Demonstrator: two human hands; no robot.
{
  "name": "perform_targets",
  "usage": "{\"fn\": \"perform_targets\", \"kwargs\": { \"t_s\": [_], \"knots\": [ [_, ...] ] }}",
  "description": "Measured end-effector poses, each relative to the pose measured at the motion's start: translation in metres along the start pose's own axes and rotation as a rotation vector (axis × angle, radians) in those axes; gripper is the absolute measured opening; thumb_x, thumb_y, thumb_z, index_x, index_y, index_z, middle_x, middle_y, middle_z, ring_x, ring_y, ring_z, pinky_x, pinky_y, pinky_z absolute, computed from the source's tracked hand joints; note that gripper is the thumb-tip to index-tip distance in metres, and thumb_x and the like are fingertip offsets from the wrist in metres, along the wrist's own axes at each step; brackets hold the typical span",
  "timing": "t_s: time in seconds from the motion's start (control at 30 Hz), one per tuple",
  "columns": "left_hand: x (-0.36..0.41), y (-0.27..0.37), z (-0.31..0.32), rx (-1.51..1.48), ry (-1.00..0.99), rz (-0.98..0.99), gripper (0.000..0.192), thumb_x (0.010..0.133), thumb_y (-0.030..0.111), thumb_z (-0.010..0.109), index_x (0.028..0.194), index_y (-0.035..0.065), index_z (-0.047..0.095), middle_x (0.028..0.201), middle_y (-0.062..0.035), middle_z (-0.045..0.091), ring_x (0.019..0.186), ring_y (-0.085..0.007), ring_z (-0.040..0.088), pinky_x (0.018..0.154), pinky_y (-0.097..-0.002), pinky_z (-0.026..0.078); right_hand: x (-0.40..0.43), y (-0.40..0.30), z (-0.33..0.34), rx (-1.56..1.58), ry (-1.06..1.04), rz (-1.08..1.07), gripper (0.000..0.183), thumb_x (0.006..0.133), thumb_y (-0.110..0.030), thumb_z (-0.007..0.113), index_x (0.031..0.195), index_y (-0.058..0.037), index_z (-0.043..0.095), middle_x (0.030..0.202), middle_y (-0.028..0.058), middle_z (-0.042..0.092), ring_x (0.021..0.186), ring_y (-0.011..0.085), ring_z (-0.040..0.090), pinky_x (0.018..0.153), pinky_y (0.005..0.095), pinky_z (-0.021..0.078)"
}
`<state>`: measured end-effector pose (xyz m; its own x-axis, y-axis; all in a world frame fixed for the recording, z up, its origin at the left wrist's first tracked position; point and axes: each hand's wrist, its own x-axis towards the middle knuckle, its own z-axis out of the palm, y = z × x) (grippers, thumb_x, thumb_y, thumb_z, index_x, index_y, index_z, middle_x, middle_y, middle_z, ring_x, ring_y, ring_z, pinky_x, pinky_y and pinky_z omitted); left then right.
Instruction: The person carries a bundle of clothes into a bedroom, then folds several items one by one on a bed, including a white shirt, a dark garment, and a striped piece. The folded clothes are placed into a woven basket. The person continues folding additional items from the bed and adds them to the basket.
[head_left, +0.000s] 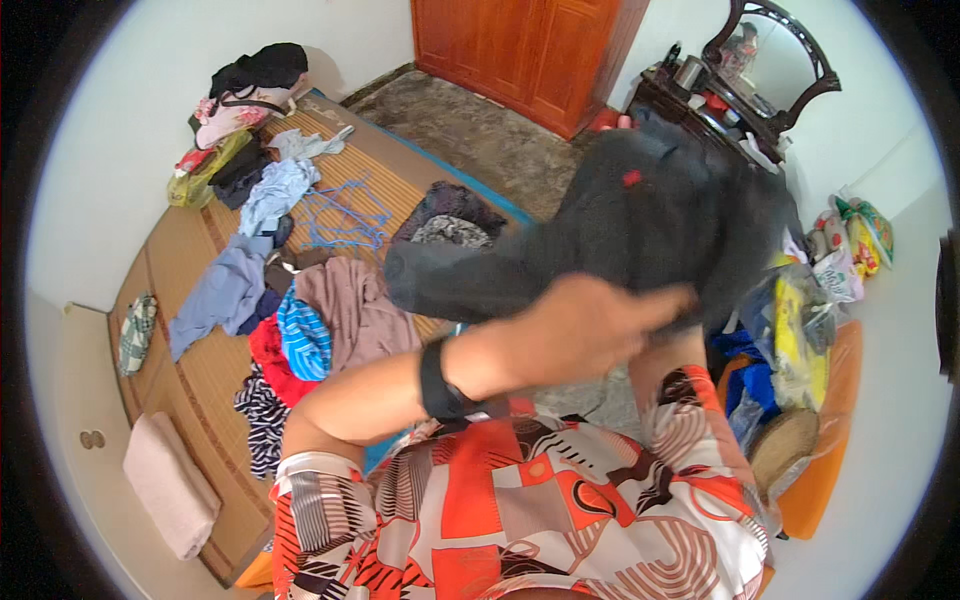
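A dark grey garment (622, 217) with a small red mark is raised in front of me, blurred by motion. One sleeve-like part stretches left over the bed. My left hand (577, 330), with a black band on its wrist, lies against the garment's lower edge. Its fingers point right; blur hides whether they grip the cloth. My right forearm (667, 352) reaches up behind the garment, which covers my right hand. Beyond the left forearm lies a mauve garment (352, 307), beside a striped blue cloth (304, 334) and a red cloth (274, 360).
Blue hangers (345, 214) and a dark lacy garment (450, 214) lie on the matted bed (176, 255). A folded pink towel (169, 484) sits near its left edge. Ahead stand a wooden wardrobe (517, 52) and a mirrored dresser (667, 97). Bagged items (799, 337) are at right.
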<state>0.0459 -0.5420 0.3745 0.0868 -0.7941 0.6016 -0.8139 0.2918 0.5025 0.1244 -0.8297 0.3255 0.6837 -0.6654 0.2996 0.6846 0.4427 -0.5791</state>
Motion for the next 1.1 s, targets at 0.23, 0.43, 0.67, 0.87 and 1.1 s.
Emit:
{"fn": "perform_targets", "kwargs": {
  "t_s": [0.23, 0.43, 0.67, 0.87, 1.1],
  "knots": [
    [-0.018, 0.015, 0.059, 0.093, 0.039, -0.006, 0.058, 0.080, 0.009, 0.063, 0.136, 0.0000, 0.051, 0.072, -0.0128, 0.065, 0.064, -0.0276, 0.067, 0.055, -0.0373, 0.054, -0.033, 0.026, 0.012, 0.255, -0.047, 0.190, 0.043, 0.101, -0.032, 0.052, 0.133, -0.0036, 0.051, 0.135, 0.0142, 0.055, 0.121, 0.0328, 0.057, 0.104, 0.0524, 0.0475],
    [-0.018, 0.026, 0.059, 0.172, 0.106, -0.048, 0.058, 0.077, 0.007, 0.063, 0.133, -0.0022, 0.052, 0.073, -0.0117, 0.064, 0.063, -0.0260, 0.066, 0.056, -0.0359, 0.054, -0.029, 0.054, 0.076, 0.409, -0.169, 0.274, 0.046, 0.100, -0.036, 0.054, 0.134, -0.0059, 0.050, 0.137, 0.0130, 0.054, 0.123, 0.0330, 0.055, 0.105, 0.0542, 0.0462],
    [-0.016, 0.030, 0.069, 0.239, 0.145, -0.108, 0.057, 0.076, 0.010, 0.064, 0.130, -0.0021, 0.051, 0.076, -0.0106, 0.062, 0.067, -0.0284, 0.066, 0.058, -0.0380, 0.053, -0.008, 0.065, 0.142, 0.192, -0.515, 0.398, 0.050, 0.098, -0.041, 0.056, 0.136, -0.0088, 0.050, 0.140, 0.0114, 0.052, 0.126, 0.0339, 0.053, 0.106, 0.0567, 0.0446],
    [-0.002, 0.032, 0.071, 0.233, 0.304, -0.189, 0.043, 0.074, 0.011, 0.070, 0.113, 0.0000, 0.055, 0.080, -0.0126, 0.062, 0.072, -0.0325, 0.067, 0.060, -0.0412, 0.053, 0.009, 0.044, 0.175, -0.229, -1.006, 0.527, 0.048, 0.095, -0.042, 0.060, 0.127, -0.0056, 0.059, 0.132, 0.0146, 0.057, 0.123, 0.0331, 0.056, 0.107, 0.0550, 0.0447],
    [0.000, 0.021, 0.058, 0.155, 0.400, -0.233, 0.038, 0.069, 0.015, 0.077, 0.098, 0.0060, 0.055, 0.081, -0.0123, 0.061, 0.080, -0.0348, 0.066, 0.069, -0.0433, 0.052, -0.004, 0.078, 0.188, -0.394, -0.977, 0.837, 0.045, 0.094, -0.037, 0.066, 0.116, 0.0012, 0.063, 0.117, 0.0166, 0.065, 0.103, 0.0320, 0.066, 0.095, 0.0467, 0.0538]
  ]
}}
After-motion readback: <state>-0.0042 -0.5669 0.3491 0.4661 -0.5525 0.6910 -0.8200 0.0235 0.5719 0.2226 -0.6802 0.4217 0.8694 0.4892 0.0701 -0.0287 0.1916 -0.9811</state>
